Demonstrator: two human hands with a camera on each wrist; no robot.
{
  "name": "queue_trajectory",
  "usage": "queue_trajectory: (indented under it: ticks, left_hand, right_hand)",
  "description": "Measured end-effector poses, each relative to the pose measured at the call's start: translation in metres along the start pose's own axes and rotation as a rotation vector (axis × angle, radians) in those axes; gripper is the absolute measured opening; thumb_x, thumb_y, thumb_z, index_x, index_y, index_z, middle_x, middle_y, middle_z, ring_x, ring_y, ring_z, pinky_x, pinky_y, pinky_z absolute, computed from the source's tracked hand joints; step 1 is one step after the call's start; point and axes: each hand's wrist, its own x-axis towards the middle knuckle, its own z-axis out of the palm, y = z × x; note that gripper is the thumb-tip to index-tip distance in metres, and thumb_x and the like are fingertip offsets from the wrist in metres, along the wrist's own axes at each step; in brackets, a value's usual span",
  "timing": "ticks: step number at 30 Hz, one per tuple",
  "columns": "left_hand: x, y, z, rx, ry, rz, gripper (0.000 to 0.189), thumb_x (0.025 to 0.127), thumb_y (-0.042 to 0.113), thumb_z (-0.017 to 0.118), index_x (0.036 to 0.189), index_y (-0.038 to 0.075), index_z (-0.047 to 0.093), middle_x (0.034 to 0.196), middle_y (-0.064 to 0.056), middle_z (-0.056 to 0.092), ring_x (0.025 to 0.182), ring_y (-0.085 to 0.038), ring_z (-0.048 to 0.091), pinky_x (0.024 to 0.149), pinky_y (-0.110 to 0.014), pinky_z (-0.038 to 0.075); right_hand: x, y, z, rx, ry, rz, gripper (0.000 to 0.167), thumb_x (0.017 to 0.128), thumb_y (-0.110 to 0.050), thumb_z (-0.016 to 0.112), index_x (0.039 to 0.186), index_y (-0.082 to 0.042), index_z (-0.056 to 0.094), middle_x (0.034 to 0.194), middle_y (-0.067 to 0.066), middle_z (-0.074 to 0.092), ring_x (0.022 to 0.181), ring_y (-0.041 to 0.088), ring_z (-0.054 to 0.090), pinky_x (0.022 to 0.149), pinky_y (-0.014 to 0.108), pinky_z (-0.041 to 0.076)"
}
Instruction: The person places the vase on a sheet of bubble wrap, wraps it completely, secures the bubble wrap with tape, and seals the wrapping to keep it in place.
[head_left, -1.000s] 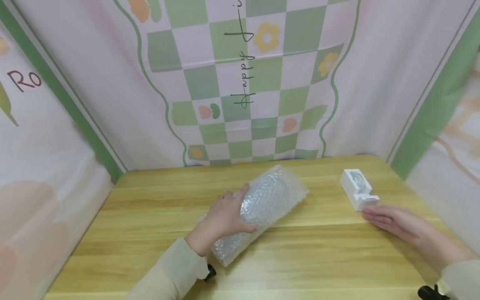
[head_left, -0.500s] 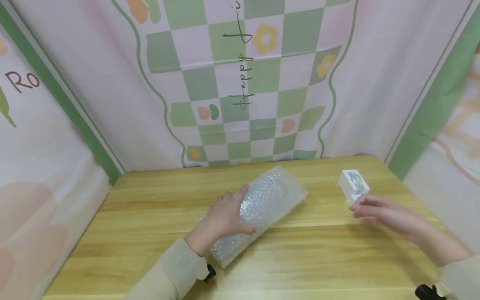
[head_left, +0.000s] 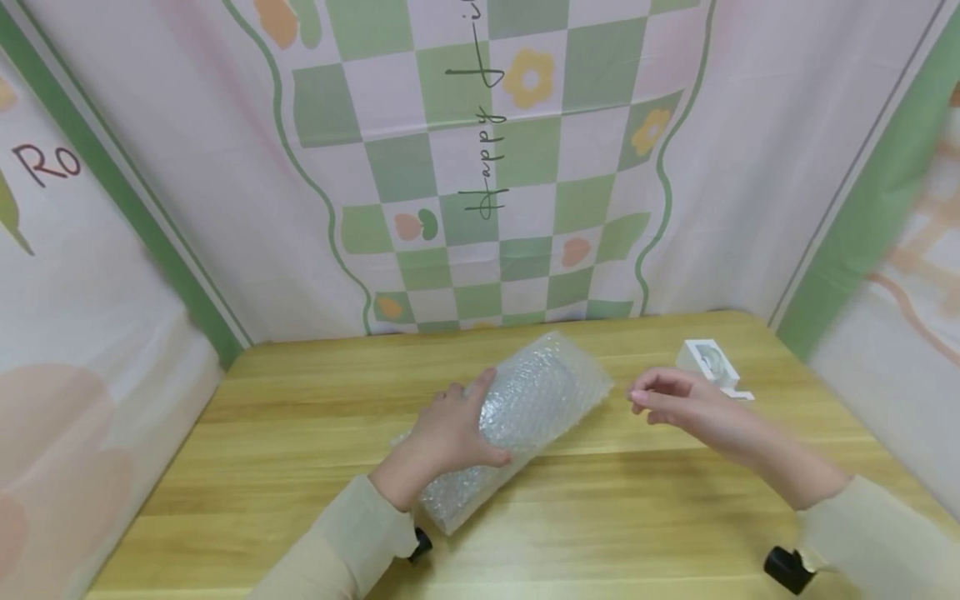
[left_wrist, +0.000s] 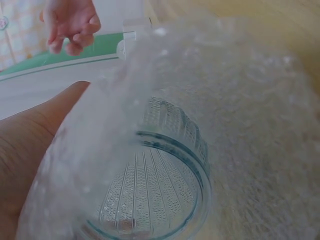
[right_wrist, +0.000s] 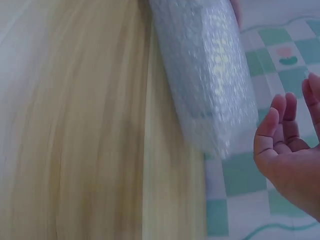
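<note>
A ribbed clear glass vessel [left_wrist: 145,195] lies inside a sleeve of bubble wrap [head_left: 540,392], its round rim showing through the wrap's end in the left wrist view. My left hand [head_left: 446,429] grips the wrapped glass from above, thumb on the near side and fingers over the far side. To the right of the bundle, my right hand [head_left: 701,412] hovers above the table with thumb and finger pinched at what looks like a bit of clear tape, barely visible. Behind that hand stands a white tape dispenser [head_left: 692,357] with a clear roll, partly hidden.
The wooden table [head_left: 300,467] carries the bundle and the dispenser. A checkered curtain [head_left: 525,167] hangs at the back edge, with printed cloth on both sides. A black wrist camera [head_left: 787,569] sticks out below the right sleeve.
My right hand has lifted off the front of the tape dispenser and moved left toward the wrapped glass, its fingers now pinched. The left hand and the bundle have stayed put.
</note>
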Motion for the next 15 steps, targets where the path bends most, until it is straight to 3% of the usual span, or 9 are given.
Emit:
queue_trajectory:
  ticks: [8,15]
  left_hand:
    - [0.001,-0.002,0.001,0.001,0.001,-0.003,0.118,0.074,0.054,0.088,0.164,0.018,0.021,0.141,-0.029,0.051,0.124,-0.049,0.054,0.098,-0.058,0.051]
    - [0.002,-0.006,0.000,-0.071,0.005,-0.023,0.118,0.073,0.053,0.088,0.164,0.019,0.022,0.141,-0.030,0.051,0.123,-0.048,0.053,0.095,-0.057,0.053]
  right_hand:
    - [0.022,0.008,0.045,0.191,-0.067,0.027,0.016,0.106,-0.009,0.054,0.105,-0.017,0.068,0.101,-0.002,0.064,0.097,0.013,0.060,0.084,0.025,0.054]
    - [0.033,0.017,0.074,0.264,-0.067,0.066,0.013,0.104,-0.011,0.058,0.102,-0.016,0.069,0.097,-0.002,0.063,0.094,0.013,0.058,0.082,0.026,0.052]
